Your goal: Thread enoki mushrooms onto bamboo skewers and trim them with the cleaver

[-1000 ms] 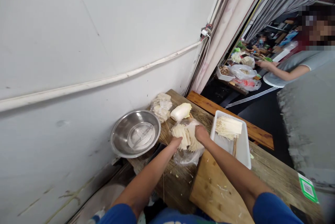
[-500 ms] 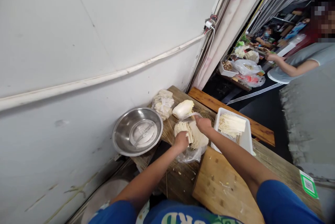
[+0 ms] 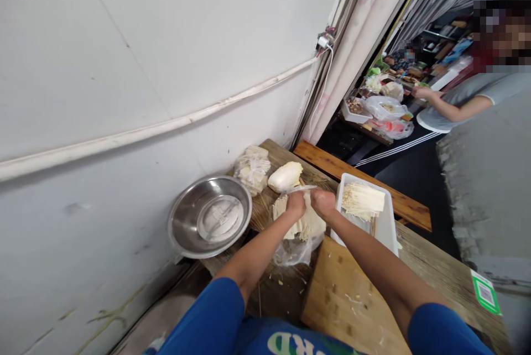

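My left hand (image 3: 296, 204) and my right hand (image 3: 323, 203) are closed close together on the far edge of a clear plastic bag (image 3: 292, 255). Inside that bag lie pale bundles of enoki mushrooms (image 3: 305, 228), partly covered by my left hand and forearm. Just beyond the bag rests a pale napa cabbage (image 3: 285, 177). A tied bag of pale, thin-stranded food (image 3: 252, 170) sits farther left. To the right of my right hand, a white plastic tray (image 3: 390, 228) holds more enoki mushrooms (image 3: 364, 199).
A steel basin (image 3: 174, 225) stands at the left by the wall. On the wooden table (image 3: 431, 261), a cutting board (image 3: 352, 294) with scraps lies nearest me. A wooden bench (image 3: 409, 208) runs behind the tray. Another person (image 3: 460, 103) stands at the right beyond the curtain.
My left hand has left the enoki mushrooms at the bag's near left and moved up and right to the bag's edge. It now grips beside my right hand. My view has shifted slightly.
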Motion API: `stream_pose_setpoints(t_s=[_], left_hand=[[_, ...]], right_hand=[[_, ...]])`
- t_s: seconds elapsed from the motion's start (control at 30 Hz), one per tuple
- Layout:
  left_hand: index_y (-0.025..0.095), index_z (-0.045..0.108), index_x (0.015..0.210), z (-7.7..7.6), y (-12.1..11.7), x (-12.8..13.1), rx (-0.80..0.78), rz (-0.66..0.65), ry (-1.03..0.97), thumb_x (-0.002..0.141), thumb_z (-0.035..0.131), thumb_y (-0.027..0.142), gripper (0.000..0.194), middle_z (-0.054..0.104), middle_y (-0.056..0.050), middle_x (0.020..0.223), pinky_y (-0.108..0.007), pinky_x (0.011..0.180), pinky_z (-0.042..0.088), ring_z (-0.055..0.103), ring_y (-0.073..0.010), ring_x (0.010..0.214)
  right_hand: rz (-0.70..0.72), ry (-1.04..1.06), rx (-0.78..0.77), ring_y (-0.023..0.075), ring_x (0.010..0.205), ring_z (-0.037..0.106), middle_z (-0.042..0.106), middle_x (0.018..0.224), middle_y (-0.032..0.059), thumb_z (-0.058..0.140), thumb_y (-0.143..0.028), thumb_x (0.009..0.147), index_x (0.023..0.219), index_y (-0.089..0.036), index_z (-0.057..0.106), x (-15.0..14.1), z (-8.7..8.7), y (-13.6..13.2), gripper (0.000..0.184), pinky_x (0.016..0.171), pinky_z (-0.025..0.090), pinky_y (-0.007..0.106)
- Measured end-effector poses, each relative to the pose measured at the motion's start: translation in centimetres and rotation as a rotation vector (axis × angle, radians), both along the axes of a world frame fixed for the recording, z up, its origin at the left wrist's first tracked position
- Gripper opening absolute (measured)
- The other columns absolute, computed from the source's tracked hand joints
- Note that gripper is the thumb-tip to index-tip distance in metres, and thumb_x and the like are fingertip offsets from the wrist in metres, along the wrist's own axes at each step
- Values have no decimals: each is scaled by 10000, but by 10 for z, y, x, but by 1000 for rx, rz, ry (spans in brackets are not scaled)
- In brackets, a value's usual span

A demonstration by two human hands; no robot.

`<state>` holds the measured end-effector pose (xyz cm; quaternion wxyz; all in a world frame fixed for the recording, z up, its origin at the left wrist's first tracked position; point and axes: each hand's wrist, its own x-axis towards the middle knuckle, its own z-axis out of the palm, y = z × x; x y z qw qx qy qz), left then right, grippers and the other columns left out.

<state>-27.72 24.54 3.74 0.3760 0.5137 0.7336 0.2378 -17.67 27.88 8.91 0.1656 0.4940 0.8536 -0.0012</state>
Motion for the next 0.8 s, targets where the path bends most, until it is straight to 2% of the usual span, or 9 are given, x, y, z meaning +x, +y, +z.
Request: stream_pose_setpoints(t_s=[0.23, 0.43, 0.53, 0.63, 0.7, 0.8], left_hand=[[149, 553, 1163, 0, 10, 16, -68, -47, 279, 884, 554, 331, 333, 575, -96, 1191, -450, 877, 491, 579, -226, 1040], [151, 578, 1119, 7, 5, 19, -94, -121, 371, 874, 558, 374, 332, 578, -90, 1189, -484, 931, 439, 551, -240, 1087], [133, 612, 1030, 14, -8, 24, -75, -147, 370, 861, 568, 378, 301, 610, -94, 1116, -490, 949, 399, 534, -252, 1101], [110, 638, 971, 23, -28, 30, -8, -150, 343, 832, 584, 312, 251, 637, -144, 1069, -488, 949, 355, 487, -304, 1142], [116, 630, 1037, 28, -44, 36, 53, -138, 323, 820, 566, 268, 273, 598, -171, 1188, -490, 959, 323, 431, -328, 1196], [142, 563, 1196, 31, -69, 49, 122, -106, 304, 827, 508, 214, 381, 485, -149, 1367, -486, 983, 292, 375, -318, 1250]], right_hand=[[-50, 51, 21, 177, 910, 614, 617, 1071, 67, 535, -324, 917, 1094, -146, 587, 4, -4, 2, 256, 781, 522, 376], [-118, 58, -23, 190, 941, 609, 606, 1107, 75, 549, -321, 909, 1124, -145, 577, 14, -8, 21, 280, 805, 516, 396], [-155, 79, -41, 196, 959, 604, 599, 1125, 79, 552, -319, 906, 1135, -146, 573, 24, -12, 27, 287, 816, 512, 404], [-198, 115, -57, 195, 962, 603, 594, 1137, 80, 549, -320, 908, 1145, -152, 569, 30, -14, 28, 291, 816, 513, 402], [-232, 149, -66, 198, 963, 602, 587, 1149, 85, 553, -321, 906, 1161, -150, 560, 29, -15, 28, 307, 812, 515, 400], [-262, 227, -71, 205, 972, 599, 578, 1165, 89, 558, -323, 903, 1180, -148, 550, 26, -14, 28, 328, 810, 516, 402]])
